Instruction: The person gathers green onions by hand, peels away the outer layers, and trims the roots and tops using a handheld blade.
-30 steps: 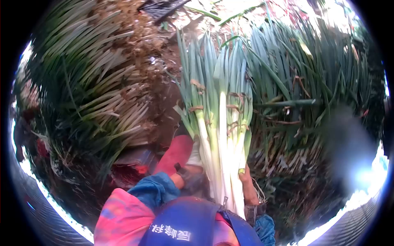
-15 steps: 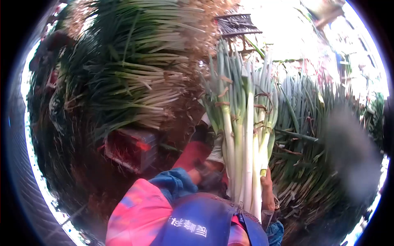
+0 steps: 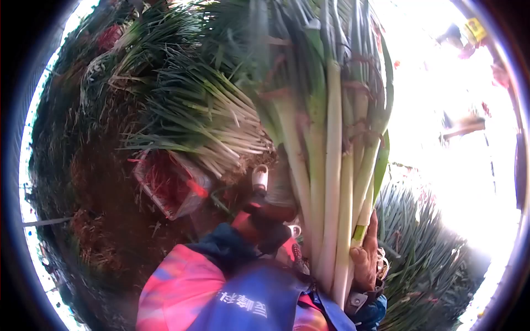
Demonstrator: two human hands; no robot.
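In the right hand (image 3: 366, 260) stand smooth, cylindrical scallions (image 3: 333, 182).

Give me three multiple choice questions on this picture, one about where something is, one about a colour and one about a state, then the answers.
1. Where is the red basket relative to the onion bundle?
A) to its left in the picture
B) to its right in the picture
C) on top of it
2. The bundle's lower stalks are:
A) purple
B) pale white-green
C) orange
3. The bundle is:
A) flat on the ground
B) hanging from a hook
C) upright between two hands

1 A: it sits below the piled onions.
2 B: the stalks are pale under green leaves.
3 C: the left hand and right hand flank it.
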